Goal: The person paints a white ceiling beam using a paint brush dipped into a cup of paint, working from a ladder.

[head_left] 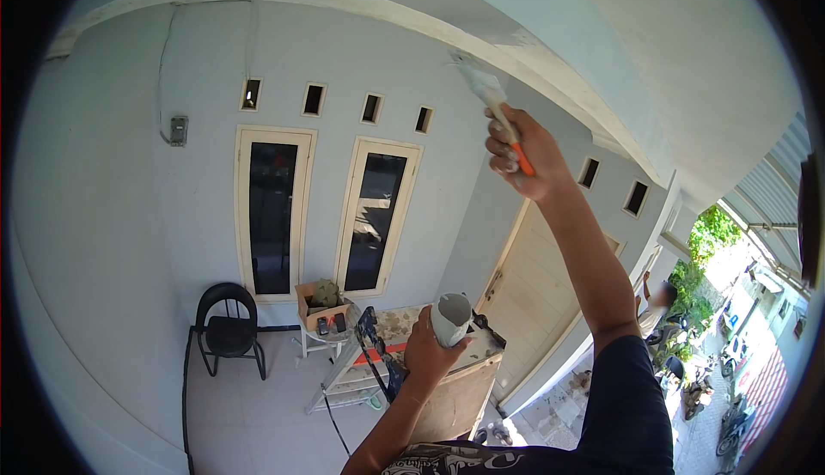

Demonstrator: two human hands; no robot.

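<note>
Raised high in front of me, my right hand (pixel 534 150) is closed around the handle of a paintbrush (pixel 486 88). Its handle ends in orange, and pale paint coats the bristles, which point up and left and overlap the grey wall (pixel 344 54) just under the white-edged beam (pixel 550 61) in this view. Lower down, my left hand (pixel 426 348) is wrapped around a paint cup (pixel 452 315) smeared with pale grey. The cup is tilted a little, its mouth facing up. Its contents are hard to see.
Below the cup stands a stepladder (pixel 348 374) beside a paint-spotted wooden board (pixel 455 389). A black chair (pixel 229 333) and a small table with a cardboard box (pixel 311 305) are by the wall. Near the street at right is another person (pixel 655 310).
</note>
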